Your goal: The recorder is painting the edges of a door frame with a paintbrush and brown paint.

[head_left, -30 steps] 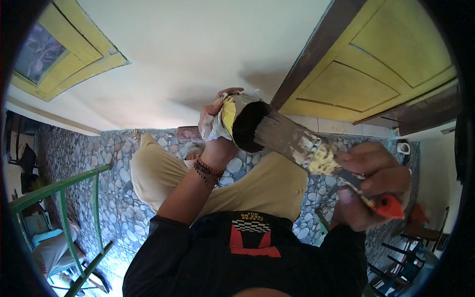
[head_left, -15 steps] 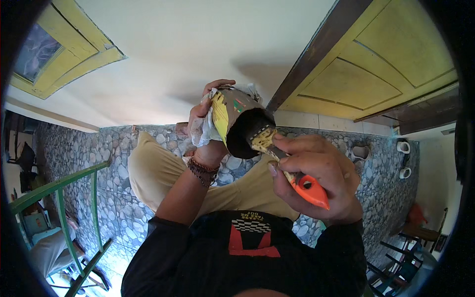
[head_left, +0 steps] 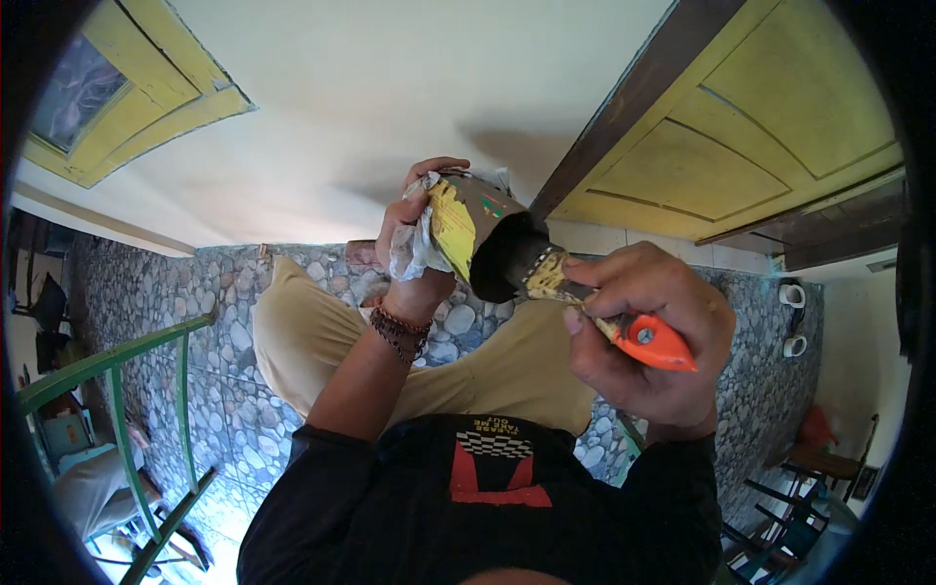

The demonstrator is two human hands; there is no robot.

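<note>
A tin can with a worn grey and yellow side is tilted on its side in front of me, its dark mouth facing right. My left hand is wrapped round its base, with crumpled whitish plastic between palm and can. In my right hand is a paintbrush with a paint-stained ferrule and an orange-tipped handle. Its dark bristles reach into the can's mouth; their ends and the can's contents are hidden.
Behind the can stands a pale wall. A yellow door in a brown frame is at the right, and a yellow window frame at the upper left. Green metal rails rise at the left over the pebble-patterned floor.
My right hand has moved a little to the right and up, and the paintbrush lies flatter, its bristles still in the can's mouth. The can has shifted slightly right.
</note>
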